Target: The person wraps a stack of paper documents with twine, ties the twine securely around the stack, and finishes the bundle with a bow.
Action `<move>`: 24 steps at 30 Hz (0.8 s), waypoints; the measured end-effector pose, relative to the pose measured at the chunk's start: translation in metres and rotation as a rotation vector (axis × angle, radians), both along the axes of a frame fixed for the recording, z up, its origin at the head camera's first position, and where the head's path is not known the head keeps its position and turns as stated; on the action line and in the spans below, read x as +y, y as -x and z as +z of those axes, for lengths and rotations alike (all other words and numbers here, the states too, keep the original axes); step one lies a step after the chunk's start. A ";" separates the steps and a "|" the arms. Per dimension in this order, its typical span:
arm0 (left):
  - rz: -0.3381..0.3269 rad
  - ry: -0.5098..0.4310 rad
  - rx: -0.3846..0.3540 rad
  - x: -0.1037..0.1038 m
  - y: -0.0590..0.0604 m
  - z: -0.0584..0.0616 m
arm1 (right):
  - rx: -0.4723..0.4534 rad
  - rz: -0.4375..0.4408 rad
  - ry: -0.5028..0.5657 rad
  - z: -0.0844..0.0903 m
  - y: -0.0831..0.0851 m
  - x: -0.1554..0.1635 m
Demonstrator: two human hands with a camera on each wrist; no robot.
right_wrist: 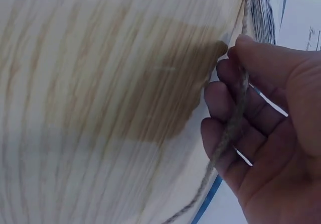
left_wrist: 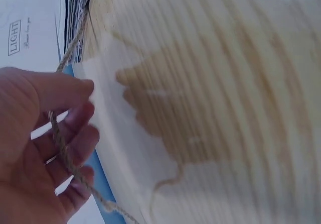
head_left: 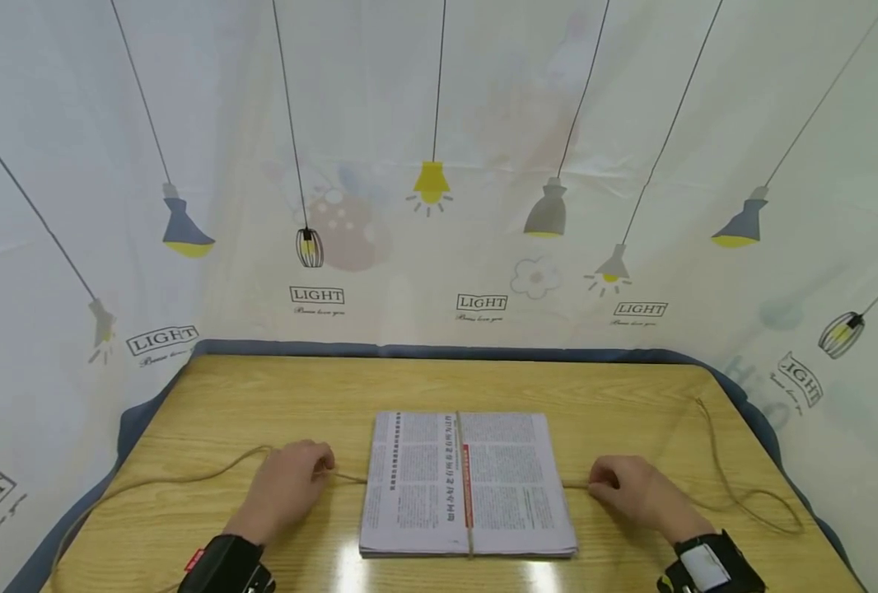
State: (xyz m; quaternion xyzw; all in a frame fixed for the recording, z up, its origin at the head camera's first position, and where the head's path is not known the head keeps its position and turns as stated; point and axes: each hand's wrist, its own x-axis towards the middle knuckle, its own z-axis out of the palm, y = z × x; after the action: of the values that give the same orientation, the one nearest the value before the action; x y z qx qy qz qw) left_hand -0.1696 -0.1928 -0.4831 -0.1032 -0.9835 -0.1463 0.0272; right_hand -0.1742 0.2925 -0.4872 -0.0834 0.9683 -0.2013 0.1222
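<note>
Thin brown twine (head_left: 209,471) trailing across the worktop (head_left: 276,387), passing under and lengthwise over a flat stack of newspapers (head_left: 465,482) lying at centre.

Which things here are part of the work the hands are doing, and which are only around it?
Part of the work:
- twine, one end held in each hand
- stack of newspapers, with twine already running down its middle
- left hand
- right hand

Only around:
- wooden table
- lamp-printed curtain
</note>
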 end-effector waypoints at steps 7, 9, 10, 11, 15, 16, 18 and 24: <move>0.047 0.046 0.002 -0.015 -0.006 0.008 | 0.004 0.010 0.038 0.001 -0.003 0.014; 0.083 0.027 -0.042 -0.019 -0.008 0.009 | 0.004 0.018 0.049 0.003 -0.006 0.016; 0.103 0.015 -0.070 -0.022 -0.008 0.009 | 0.003 0.022 0.056 0.004 -0.007 0.017; 0.123 0.002 -0.097 -0.025 -0.009 0.010 | -0.002 0.018 0.061 0.004 -0.008 0.017; 0.203 -0.023 -0.157 -0.036 -0.012 0.011 | -0.001 0.010 0.058 0.006 -0.009 0.016; 0.222 -0.033 -0.164 -0.038 -0.013 0.012 | 0.004 0.005 0.052 0.006 -0.008 0.016; 0.260 -0.041 -0.185 -0.043 -0.015 0.013 | 0.016 0.002 0.041 0.007 -0.008 0.014; 0.382 -0.019 -0.303 -0.056 -0.015 0.016 | 0.038 -0.001 0.026 0.007 -0.006 0.010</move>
State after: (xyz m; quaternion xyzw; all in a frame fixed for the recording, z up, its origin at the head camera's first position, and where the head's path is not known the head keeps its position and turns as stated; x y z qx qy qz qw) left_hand -0.1545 -0.2491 -0.4671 0.1082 -0.9766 -0.1617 -0.0922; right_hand -0.1681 0.3026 -0.4804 -0.0885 0.9678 -0.2120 0.1026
